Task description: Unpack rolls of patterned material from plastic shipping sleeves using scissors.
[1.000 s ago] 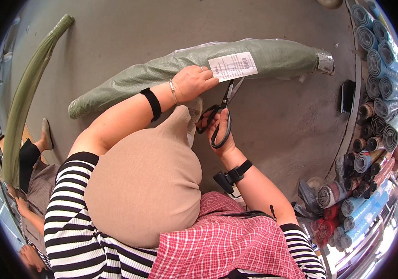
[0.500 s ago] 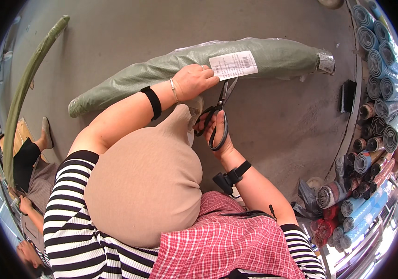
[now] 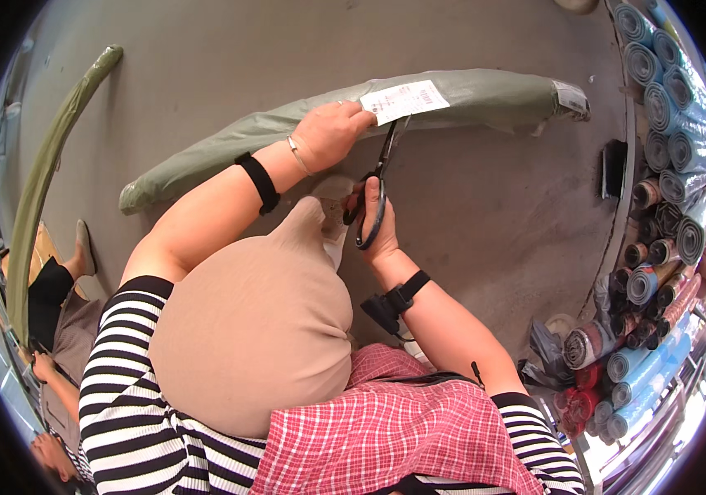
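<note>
A long roll wrapped in green woven plastic [image 3: 485, 101] lies across the floor ahead of me, bowed by the lens. On its middle lies a white printed label [image 3: 405, 101]. My left hand [image 3: 335, 134] is closed on the label's near left corner, the fingertips partly hidden from above. My right hand [image 3: 381, 224] grips black-handled scissors [image 3: 385, 155], with its fingers in the handle loops. The blades point away from me and their tips reach the label's near edge, only a little apart.
Stacked rolls in clear and blue wrapping [image 3: 662, 111] line the right side. A second long green roll [image 3: 56, 157] stretches along the left, with another person's hand [image 3: 42, 367] by its near end. Grey plastic bags [image 3: 547, 355] lie at the lower right.
The scissor blades have come closer together. My right hand has shifted slightly left, and the left hand with the label has moved a little left too.
</note>
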Action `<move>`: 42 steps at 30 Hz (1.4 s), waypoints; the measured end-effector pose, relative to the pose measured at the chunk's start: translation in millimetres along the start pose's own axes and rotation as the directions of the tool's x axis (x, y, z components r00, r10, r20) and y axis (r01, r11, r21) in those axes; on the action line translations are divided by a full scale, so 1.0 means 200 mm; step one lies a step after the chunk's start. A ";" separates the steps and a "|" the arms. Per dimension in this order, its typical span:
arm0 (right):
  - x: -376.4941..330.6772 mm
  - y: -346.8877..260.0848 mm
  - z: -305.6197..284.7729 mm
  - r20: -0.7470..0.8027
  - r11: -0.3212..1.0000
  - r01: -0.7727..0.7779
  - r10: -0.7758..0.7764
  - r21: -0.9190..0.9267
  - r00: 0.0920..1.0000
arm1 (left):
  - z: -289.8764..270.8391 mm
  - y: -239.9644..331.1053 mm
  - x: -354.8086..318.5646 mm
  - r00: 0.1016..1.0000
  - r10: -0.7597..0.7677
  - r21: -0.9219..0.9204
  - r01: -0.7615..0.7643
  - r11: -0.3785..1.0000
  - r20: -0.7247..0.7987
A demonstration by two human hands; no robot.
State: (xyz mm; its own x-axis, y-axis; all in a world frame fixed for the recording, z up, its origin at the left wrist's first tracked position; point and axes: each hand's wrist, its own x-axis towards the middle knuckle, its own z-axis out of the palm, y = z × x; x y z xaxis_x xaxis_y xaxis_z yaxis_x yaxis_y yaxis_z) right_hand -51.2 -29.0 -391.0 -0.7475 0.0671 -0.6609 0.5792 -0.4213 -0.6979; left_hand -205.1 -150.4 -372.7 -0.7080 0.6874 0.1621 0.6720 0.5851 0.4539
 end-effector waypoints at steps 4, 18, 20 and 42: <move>0.03 -0.03 0.10 -0.068 0.998 0.065 -0.063 0.024 0.996 | -0.02 -0.03 0.05 0.997 -0.075 -0.143 0.073 0.987 -0.008; 0.44 -0.55 -0.06 -0.332 0.817 0.266 -0.097 0.511 0.938 | -0.02 -0.06 0.06 0.975 -0.195 -0.314 0.220 0.924 0.108; 0.52 -0.65 -0.16 -0.447 0.791 0.373 -0.143 0.485 0.883 | -0.03 -0.05 0.04 0.980 -0.163 -0.316 0.191 0.929 0.111; 0.17 -0.51 -0.66 -0.405 0.943 0.191 -0.068 0.271 0.912 | -0.37 -0.08 0.00 0.790 -0.191 -0.232 0.386 0.893 0.582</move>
State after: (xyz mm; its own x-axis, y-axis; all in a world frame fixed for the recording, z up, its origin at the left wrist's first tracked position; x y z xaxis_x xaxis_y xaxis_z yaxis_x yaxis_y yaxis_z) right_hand -92.5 135.5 -377.6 -0.5893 0.4558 -0.6671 0.3157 -0.6301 -0.7094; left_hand -232.6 -191.8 -314.9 -0.5616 0.6820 -0.4685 0.2759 0.6882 0.6710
